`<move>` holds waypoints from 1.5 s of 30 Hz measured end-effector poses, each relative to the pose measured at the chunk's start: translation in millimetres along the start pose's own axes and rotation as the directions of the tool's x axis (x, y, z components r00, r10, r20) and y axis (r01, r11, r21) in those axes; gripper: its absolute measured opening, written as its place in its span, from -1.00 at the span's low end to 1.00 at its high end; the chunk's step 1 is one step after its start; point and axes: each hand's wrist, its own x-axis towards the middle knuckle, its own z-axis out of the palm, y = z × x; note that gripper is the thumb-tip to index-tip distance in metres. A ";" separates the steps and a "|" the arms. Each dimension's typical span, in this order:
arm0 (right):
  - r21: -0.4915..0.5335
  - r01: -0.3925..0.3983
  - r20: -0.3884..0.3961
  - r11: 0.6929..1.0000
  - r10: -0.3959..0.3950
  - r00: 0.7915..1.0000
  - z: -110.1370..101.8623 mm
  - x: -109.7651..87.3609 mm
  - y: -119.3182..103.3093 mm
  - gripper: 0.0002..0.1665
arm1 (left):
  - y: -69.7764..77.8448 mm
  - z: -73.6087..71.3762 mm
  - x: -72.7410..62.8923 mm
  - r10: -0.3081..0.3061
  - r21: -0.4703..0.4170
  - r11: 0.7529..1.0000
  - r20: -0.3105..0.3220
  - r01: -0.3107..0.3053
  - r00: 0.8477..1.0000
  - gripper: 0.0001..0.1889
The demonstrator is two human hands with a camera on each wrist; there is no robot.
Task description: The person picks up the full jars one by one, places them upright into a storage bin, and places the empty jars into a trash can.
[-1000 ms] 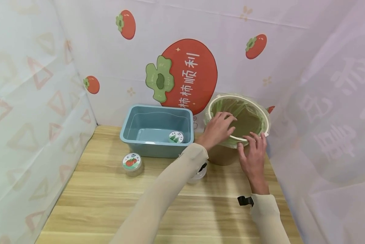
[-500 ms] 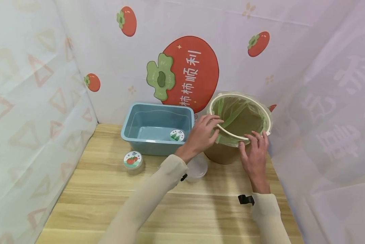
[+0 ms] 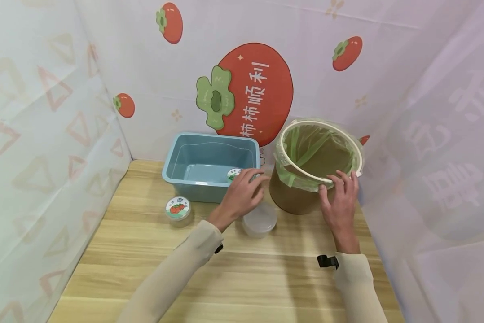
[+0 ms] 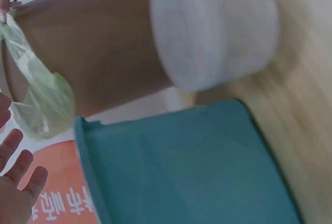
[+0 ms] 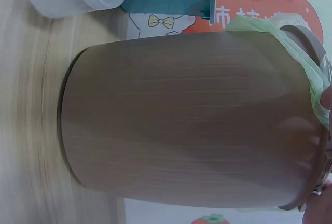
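Where the brown bin (image 3: pixel 292 199) stands at the back right of the wooden table (image 3: pixel 246 278), the right hand (image 3: pixel 340 208) grips its white rim (image 3: pixel 302 172) and the thin green bag (image 3: pixel 306 184) folded over it, thumb outside. Left of the bin, the left hand (image 3: pixel 240 194) hangs in the air with loosely bent fingers, holding nothing, near the blue tub (image 3: pixel 197 193). Inside that tub sits a green-labelled pot (image 3: pixel 233 174). Nearer the person are a clear pot (image 3: pixel 260 220) and a tomato-labelled pot (image 3: pixel 178 208).
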 end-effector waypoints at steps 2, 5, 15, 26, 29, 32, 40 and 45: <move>0.008 -0.001 -0.002 1.000 0.001 1.000 0.8 0.1 -0.8 -0.62 | -6.4 -0.7 -11.6 0.002 0.027 1.000 -0.004 -0.002 1.000 -0.64; 0.008 0.001 -0.001 1.000 -0.001 1.000 1.4 0.0 -1.3 -0.61 | -15.4 -3.6 -28.9 -0.007 0.057 0.998 -0.008 0.007 1.000 -0.66; 0.016 -0.010 0.005 1.000 0.010 1.000 2.3 -2.0 0.9 -0.58 | -45.9 -24.3 -89.6 -0.036 0.144 0.989 -0.051 0.043 0.998 -0.67; 0.033 -0.002 -0.022 0.999 0.002 1.000 3.0 -1.9 2.2 -0.60 | -83.6 -48.9 -142.7 -0.102 0.192 0.975 -0.052 0.110 0.993 -0.64; 0.033 0.000 -0.023 0.999 0.001 1.000 3.8 -2.3 2.7 -0.59 | -94.7 -52.5 -155.2 -0.130 0.193 0.971 -0.064 0.140 0.990 -0.63; 0.024 0.005 -0.020 1.000 -0.005 1.000 3.8 -2.3 3.7 -0.58 | -104.9 -55.5 -165.0 -0.165 0.203 0.963 -0.079 0.178 0.983 -0.62; 0.017 -0.003 -0.012 1.000 0.003 1.000 2.3 -1.8 3.2 -0.58 | -126.8 -57.4 -180.1 -0.259 0.210 0.940 -0.076 0.270 0.963 -0.60; 0.027 -0.002 -0.024 1.000 0.003 1.000 3.2 -1.1 1.4 -0.58 | -131.2 -57.4 -182.6 -0.337 0.187 0.924 -0.013 0.333 0.941 -0.53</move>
